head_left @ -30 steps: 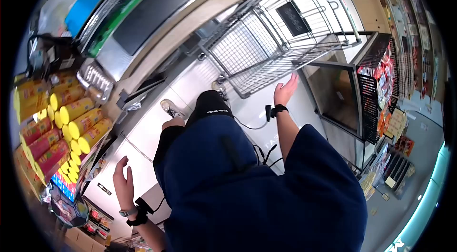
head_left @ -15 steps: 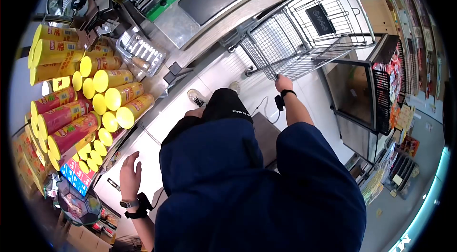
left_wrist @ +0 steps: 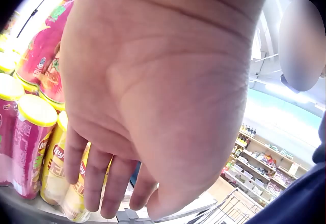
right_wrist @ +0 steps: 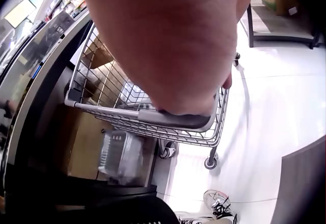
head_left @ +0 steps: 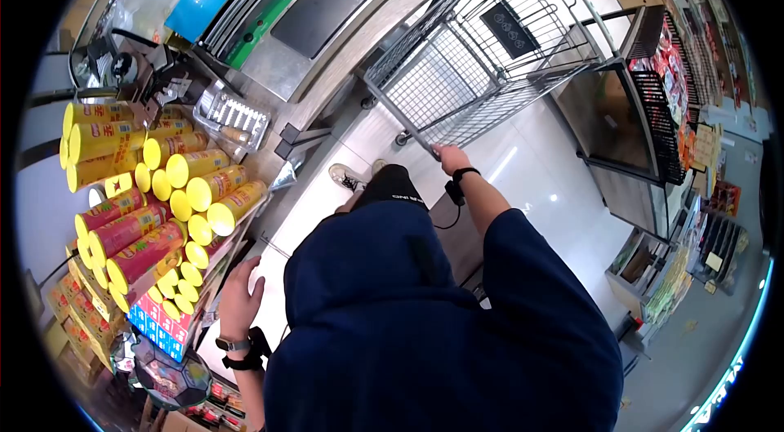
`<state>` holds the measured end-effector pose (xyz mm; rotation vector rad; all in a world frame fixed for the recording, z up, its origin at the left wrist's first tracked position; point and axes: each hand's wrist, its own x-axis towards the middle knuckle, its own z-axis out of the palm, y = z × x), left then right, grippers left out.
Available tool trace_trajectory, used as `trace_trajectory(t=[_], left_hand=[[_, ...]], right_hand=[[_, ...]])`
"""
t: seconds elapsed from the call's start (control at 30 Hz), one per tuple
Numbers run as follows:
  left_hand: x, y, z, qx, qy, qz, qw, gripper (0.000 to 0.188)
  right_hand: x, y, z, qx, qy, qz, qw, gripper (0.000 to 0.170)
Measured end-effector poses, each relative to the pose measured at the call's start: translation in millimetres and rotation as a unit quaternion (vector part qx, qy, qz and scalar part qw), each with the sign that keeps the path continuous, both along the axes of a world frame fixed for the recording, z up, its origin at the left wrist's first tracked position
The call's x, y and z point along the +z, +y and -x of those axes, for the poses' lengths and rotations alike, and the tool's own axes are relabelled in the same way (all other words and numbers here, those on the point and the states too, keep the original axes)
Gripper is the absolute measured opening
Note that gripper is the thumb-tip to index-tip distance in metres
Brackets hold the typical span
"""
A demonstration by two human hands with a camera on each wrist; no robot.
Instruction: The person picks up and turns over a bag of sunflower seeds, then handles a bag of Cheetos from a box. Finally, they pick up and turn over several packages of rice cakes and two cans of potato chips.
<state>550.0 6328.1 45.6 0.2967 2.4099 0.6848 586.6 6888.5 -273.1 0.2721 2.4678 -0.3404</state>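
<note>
Pale, glossy tiles cover the shop floor point(head_left: 531, 162), where a person in a navy top point(head_left: 441, 326) stands with one hand on a wire shopping cart point(head_left: 441, 73). The cart stands at the far centre, between a wood-edged counter point(head_left: 327, 89) on the left and a dark-framed rack point(head_left: 604, 118) on the right. The right hand point(head_left: 452, 159) is closed around the right end of the grey handle point(right_wrist: 168, 119), at the cart's near side; in the right wrist view, the wrist and heel of the hand hide most of the fingers.

At near left, the left hand point(head_left: 239, 300) hangs beside the person, fingers loosely extended, with nothing in its grasp. A watch point(head_left: 233, 344) circles that wrist. Just beyond the hand to the left, yellow canisters point(head_left: 204, 161) lie stacked with their lids toward the person, next to red canisters point(head_left: 135, 240). The head view shows the left hand apart from the stack.

Farther along the left side, a clear tray point(head_left: 237, 118) sits near the canisters, and a dark panel point(head_left: 331, 3) lies on the counter. At the cart's far end hangs a black sign point(head_left: 510, 28); red packets point(head_left: 663, 64) fill the top of the rack. The person's shoes point(head_left: 347, 177) point toward the counter and cart.
</note>
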Motion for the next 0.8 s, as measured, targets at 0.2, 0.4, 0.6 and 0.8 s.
trace_trajectory(t=[0.2, 0.4, 0.6, 0.8], left_hand=[[6.3, 0.6, -7.7, 0.015, 0.008, 0.032, 0.999, 0.039], [0.7, 28.0, -27.7, -0.020, -0.009, 0.019, 1.000, 0.036], [-9.8, 25.5, -52.7, -0.009, 0.021, 0.015, 1.000, 0.033], [-9.7, 21.0, -70.6, 0.002, 0.025, 0.026, 0.999, 0.034]], right_hand=[[5.7, 26.5, -32.8, 0.073, 0.039, -0.193, 0.978, 0.023], [19.1, 23.6, -56.6, 0.134, 0.066, -0.130, 0.980, 0.031], [48.6, 11.8, -42.9, 0.204, 0.022, -0.110, 0.973, 0.037], [37.4, 20.8, -33.5, 0.179, -0.012, -0.130, 0.975, 0.050]])
